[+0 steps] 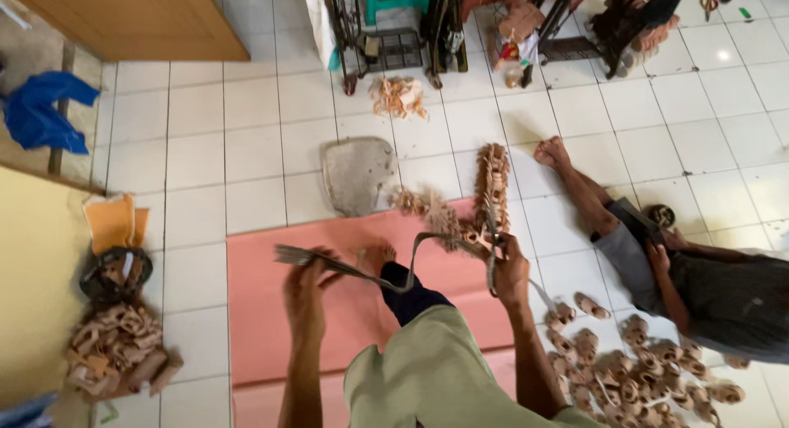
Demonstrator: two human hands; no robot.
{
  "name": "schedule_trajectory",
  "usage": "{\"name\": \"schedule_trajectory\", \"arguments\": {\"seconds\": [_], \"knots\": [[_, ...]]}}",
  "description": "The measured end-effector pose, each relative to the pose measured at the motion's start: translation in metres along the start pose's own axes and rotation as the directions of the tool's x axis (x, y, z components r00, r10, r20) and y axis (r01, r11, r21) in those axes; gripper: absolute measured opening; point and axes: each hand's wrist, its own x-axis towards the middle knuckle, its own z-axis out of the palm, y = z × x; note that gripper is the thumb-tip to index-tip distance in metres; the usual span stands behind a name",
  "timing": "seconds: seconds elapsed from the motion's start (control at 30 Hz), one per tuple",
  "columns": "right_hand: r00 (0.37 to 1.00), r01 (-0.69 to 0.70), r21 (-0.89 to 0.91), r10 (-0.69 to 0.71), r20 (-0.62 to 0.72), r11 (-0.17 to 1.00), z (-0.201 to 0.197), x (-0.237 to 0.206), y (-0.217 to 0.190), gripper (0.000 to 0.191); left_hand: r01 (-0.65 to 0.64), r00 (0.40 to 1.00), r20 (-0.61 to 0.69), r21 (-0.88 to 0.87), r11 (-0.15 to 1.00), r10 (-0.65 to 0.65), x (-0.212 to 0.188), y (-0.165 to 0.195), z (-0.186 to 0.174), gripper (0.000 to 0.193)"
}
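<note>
Gripping a grey strap (386,276) in both hands above a pink mat (263,305), the person sat on the white tiled floor (246,115).

Nearest, a knee in olive trousers (436,370) pointed forward; the left hand (306,292) was clamped on the strap's blurred left end, and the right hand (509,272) was closed around its other end beside a long string of tan sandals (491,189). The strap looped around the person's foot (374,255). A heap of small tan sandals (633,374) lay at right, near a seated co-worker (707,292). Farther off lay a grey sole-shaped sheet (356,175), then a treadle sewing-machine stand (394,29).
</note>
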Motion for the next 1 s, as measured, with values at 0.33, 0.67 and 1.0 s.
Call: {"name": "schedule_trajectory", "arguments": {"seconds": [0.33,0.67,1.0], "knots": [[0.849,0.120,0.411,-0.308,0.429,0.904,0.166,0.181,-0.111,0.035,0.191,0.949,0.230,0.126,0.973,-0.216,0.204,-0.004,0.092,0.029],[0.914,-0.188,0.472,-0.022,0.404,0.861,0.233,0.259,-0.171,0.032,0.380,0.848,0.249,0.329,0.865,-0.467,0.409,-0.014,0.141,0.029],[0.787,-0.396,0.258,0.470,-0.400,0.882,0.275,0.299,-0.185,0.038,0.353,0.458,0.679,0.454,0.818,-0.574,0.639,0.002,0.219,0.030]]}}
